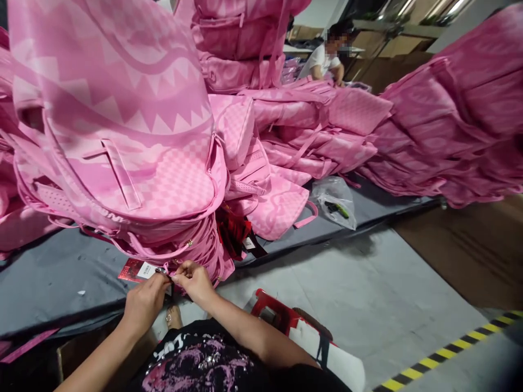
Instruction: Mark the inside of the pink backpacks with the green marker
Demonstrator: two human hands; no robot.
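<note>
A large pink backpack (122, 125) with a pale jagged-tooth pattern lies on a stack of similar bags. Below its lower edge, my left hand (145, 299) is closed, its fingers pinching a thin dark cord (170, 283). Close beside it, my right hand (194, 280) pinches at the same spot near a pink strap; what its fingertips hold is too small to name. A red tag with a white label (137, 270) lies just behind my left hand on the grey-covered table (93, 294).
More pink backpacks (449, 120) are piled along the table. Red tags (235, 234) and a clear plastic bag (335, 201) lie near its edge. A red stool (281, 313) stands beside me. A person (324, 60) works at the back.
</note>
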